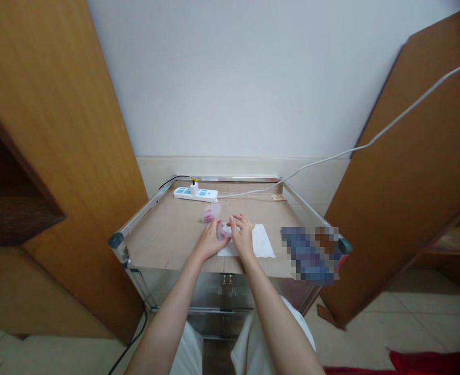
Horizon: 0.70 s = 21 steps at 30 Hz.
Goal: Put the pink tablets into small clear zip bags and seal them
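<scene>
Nearest the camera: both bare forearms (167, 315) coming up from the bottom edge, with pale trousers (187, 351) beneath them. Forearms lead to two hands meeting over the front-middle of the table (155, 234). Clear bag (222, 230) with pinkish marks sits between the hands, above the left part of the white paper (264, 242). Left hand (208, 243) has it: fingers on the far-left side, thumb along the near side, bag in the gap. Right hand (242, 235) is on the bag's right, fingers bent and thumb tip close to it; can't tell if they pinch it or just sit against it. Second bag (211, 212), also clear with pink, lies on the table just beyond the left hand, apart from the grip. Power strip (195, 195) farther back, one plug (194, 188) in it, white cable (311, 164) running off right. Small card (279, 197) near the back-right corner. Item at front right (310, 255) is pixelated, can't identify.
</scene>
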Available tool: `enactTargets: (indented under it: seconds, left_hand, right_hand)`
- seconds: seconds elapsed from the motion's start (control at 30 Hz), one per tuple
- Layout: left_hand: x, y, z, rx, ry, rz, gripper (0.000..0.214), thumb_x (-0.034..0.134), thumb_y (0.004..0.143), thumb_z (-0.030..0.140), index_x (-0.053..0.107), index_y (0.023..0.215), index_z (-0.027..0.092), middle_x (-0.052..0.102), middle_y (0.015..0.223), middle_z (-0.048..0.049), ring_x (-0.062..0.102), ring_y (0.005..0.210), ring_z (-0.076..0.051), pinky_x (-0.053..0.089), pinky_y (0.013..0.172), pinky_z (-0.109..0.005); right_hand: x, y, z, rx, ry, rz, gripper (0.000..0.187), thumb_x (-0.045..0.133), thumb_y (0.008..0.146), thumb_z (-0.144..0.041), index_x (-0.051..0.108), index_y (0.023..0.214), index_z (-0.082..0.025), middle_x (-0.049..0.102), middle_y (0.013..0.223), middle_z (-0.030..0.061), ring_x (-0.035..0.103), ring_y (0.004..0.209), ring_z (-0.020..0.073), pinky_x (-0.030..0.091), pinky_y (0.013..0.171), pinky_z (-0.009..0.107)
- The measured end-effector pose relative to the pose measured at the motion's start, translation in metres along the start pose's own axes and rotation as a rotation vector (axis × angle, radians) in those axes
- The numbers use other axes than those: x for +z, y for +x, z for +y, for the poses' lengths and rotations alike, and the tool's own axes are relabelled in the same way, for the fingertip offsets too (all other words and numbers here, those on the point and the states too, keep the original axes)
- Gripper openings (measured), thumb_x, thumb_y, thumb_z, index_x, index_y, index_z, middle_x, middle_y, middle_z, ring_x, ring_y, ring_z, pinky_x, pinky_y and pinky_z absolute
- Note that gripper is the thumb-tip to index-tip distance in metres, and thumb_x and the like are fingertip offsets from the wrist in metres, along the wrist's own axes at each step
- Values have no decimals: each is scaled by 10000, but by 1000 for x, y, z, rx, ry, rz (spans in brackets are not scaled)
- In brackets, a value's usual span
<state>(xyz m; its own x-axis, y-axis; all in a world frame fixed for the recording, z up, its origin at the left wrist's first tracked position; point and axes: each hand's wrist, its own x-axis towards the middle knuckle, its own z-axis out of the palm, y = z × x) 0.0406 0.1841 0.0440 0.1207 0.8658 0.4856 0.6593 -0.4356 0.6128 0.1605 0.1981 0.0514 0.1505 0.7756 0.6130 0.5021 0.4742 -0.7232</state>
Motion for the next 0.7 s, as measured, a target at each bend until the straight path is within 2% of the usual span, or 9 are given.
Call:
enactTargets:
  seconds: [0.2, 0.37, 0.5, 0.6, 0.7]
  left_hand:
    - [1, 0, -1, -21, -7, 22, 467, 573, 623, 333, 396, 1026, 178, 507, 987, -76, 484, 943, -194, 362, 818, -322]
    - [1, 0, -5, -84, -92, 79, 515, 578, 613, 391, 385, 1046, 188, 509, 1000, -76, 490, 939, -191, 373, 793, -313]
    - [2, 2, -8, -135, -176, 142, 520, 585, 607, 393, 392, 1046, 193, 522, 977, -73, 502, 914, -185, 375, 772, -303]
    - [3, 3, -9, -150, -219, 172, 549, 614, 573, 397, 403, 1037, 192, 522, 966, -68, 502, 908, -182, 373, 771, -297]
    - [4, 4, -12, -156, -298, 182, 587, 654, 529, 382, 414, 1028, 191, 523, 963, -63, 507, 895, -169, 376, 769, -284]
  right_hand:
    - [-6, 4, 1, 68, 36, -14, 239, 444, 747, -374, 598, 705, -195, 604, 907, 51, 469, 966, 209, 50, 922, 496]
    - [-11, 4, 1, 177, 102, -221, 254, 509, 669, -433, 576, 711, -192, 619, 840, 30, 507, 898, 210, 67, 915, 509]
    - [-12, 2, 1, 151, 170, -319, 239, 525, 643, -422, 594, 667, -195, 624, 813, 23, 514, 883, 209, 212, 895, 436]
    - [-8, 2, 4, 124, 274, -314, 201, 522, 650, -367, 596, 639, -180, 630, 751, 24, 544, 796, 184, 337, 806, 335]
    - [-5, 3, 8, 121, 339, -279, 210, 501, 674, -347, 588, 624, -163, 628, 701, 28, 557, 718, 167, 382, 728, 282]
